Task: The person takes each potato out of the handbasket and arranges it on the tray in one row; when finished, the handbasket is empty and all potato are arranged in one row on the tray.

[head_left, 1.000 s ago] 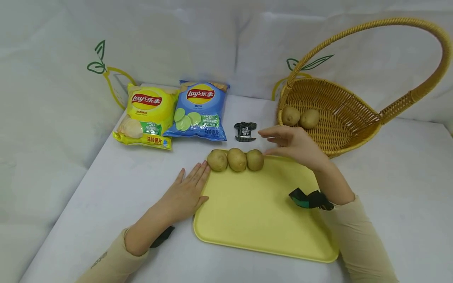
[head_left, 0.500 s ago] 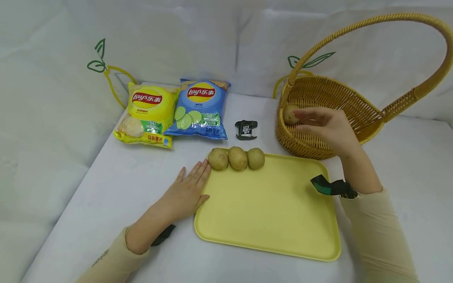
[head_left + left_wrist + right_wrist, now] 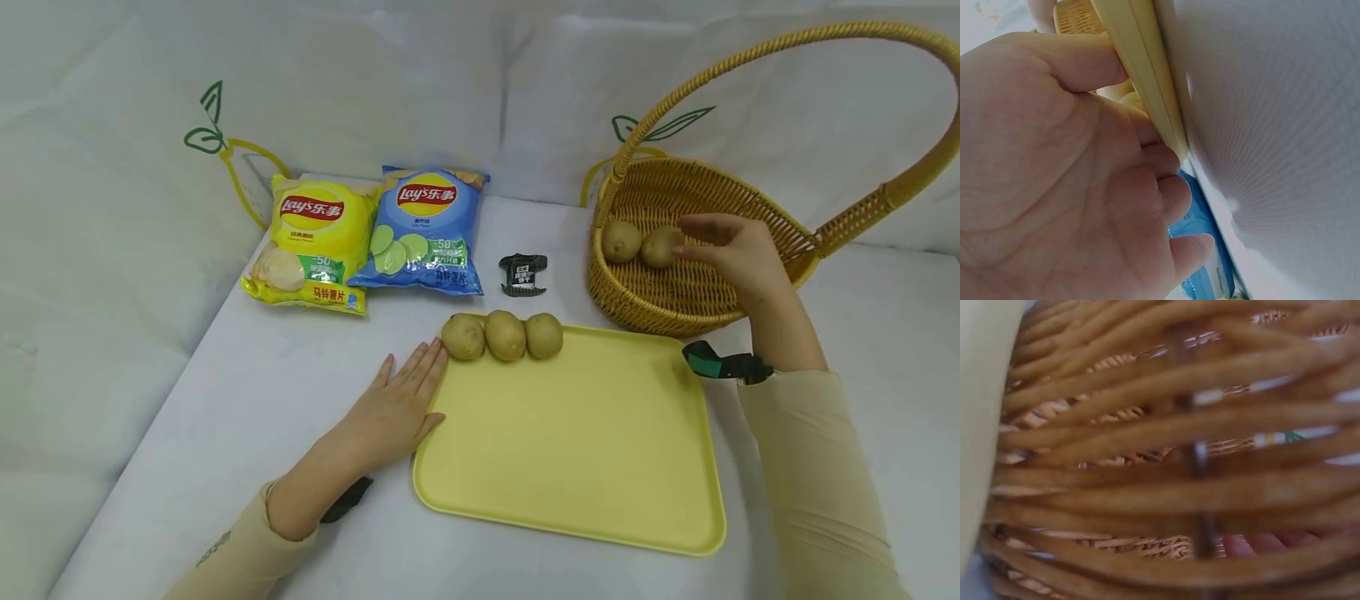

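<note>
In the head view, three kiwis (image 3: 506, 337) stand in a row along the back edge of a yellow tray (image 3: 577, 442). My left hand (image 3: 396, 410) lies flat at the tray's left edge, fingertips beside the leftmost kiwi (image 3: 462, 337). In the left wrist view its thumb touches the tray's side (image 3: 1147, 69). My right hand (image 3: 738, 250) reaches into a wicker basket (image 3: 637, 304), thumb and fingers apart at the right side of a kiwi (image 3: 660, 247). Another kiwi (image 3: 622, 242) sits left of that one. Basket weave (image 3: 1147, 494) mostly hides the right fingers (image 3: 1260, 542) in the right wrist view.
A yellow chip bag (image 3: 311, 246) and a blue chip bag (image 3: 423, 229) lie at the back left. Between the blue bag and the basket is a small black packet (image 3: 522, 275). The basket's tall handle (image 3: 750, 57) arches above its right side.
My right hand has moved from beside the tray's row of kiwis into the basket, passing over the right kiwi there to its right side. The left hand stays where it was.
</note>
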Demonstrator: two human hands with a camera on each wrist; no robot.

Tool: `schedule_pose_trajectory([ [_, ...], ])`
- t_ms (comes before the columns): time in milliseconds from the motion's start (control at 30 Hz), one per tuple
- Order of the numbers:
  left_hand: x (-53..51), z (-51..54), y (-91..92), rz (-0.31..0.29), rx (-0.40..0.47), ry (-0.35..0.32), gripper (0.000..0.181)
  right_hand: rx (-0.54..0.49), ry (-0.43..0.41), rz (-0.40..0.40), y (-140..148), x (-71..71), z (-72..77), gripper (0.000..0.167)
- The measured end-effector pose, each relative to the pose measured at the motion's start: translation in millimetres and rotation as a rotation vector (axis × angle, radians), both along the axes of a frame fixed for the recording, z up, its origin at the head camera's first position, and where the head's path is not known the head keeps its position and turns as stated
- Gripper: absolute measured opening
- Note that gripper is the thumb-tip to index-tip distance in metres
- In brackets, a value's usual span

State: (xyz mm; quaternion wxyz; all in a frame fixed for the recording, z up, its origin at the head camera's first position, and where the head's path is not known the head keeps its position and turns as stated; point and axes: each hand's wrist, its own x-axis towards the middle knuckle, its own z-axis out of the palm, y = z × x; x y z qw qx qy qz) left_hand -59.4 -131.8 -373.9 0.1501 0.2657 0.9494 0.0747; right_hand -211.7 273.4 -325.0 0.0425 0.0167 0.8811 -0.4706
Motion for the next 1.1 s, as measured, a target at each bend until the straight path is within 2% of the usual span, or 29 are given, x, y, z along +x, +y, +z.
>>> schedule_pose_trajectory([
  [167, 0.0, 0.5, 0.2, 0.002, -0.003, -0.003, 0.07, 0.049, -0.065, 0.051, 1, -10.9, -1.7, 0.063],
  [333, -0.3, 1.5, 0.3, 0.013, -0.004, -0.008, 0.07, 0.114, -0.159, 0.142, 2, -19.2, -1.2, 0.077],
  [433, -0.1, 1.6, 0.2, 0.014, 0.0, -0.007, 0.07, 0.176, -0.184, 0.197, 3, -21.8, -1.9, 0.08],
  [600, 0.0, 1.5, 0.8, 0.006, 0.0, -0.008, 0.07, 0.249, -0.164, 0.228, 3, -22.3, -3.8, 0.073],
  [800, 0.2, 3.2, 0.4, 0.019, 0.011, -0.014, 0.07, 0.251, -0.124, 0.207, -1, -21.0, -4.0, 0.071],
  [1100, 0.5, 2.6, 1.1, 0.017, 0.016, -0.014, 0.07, 0.245, -0.111, 0.189, -2, -16.9, -3.5, 0.066],
])
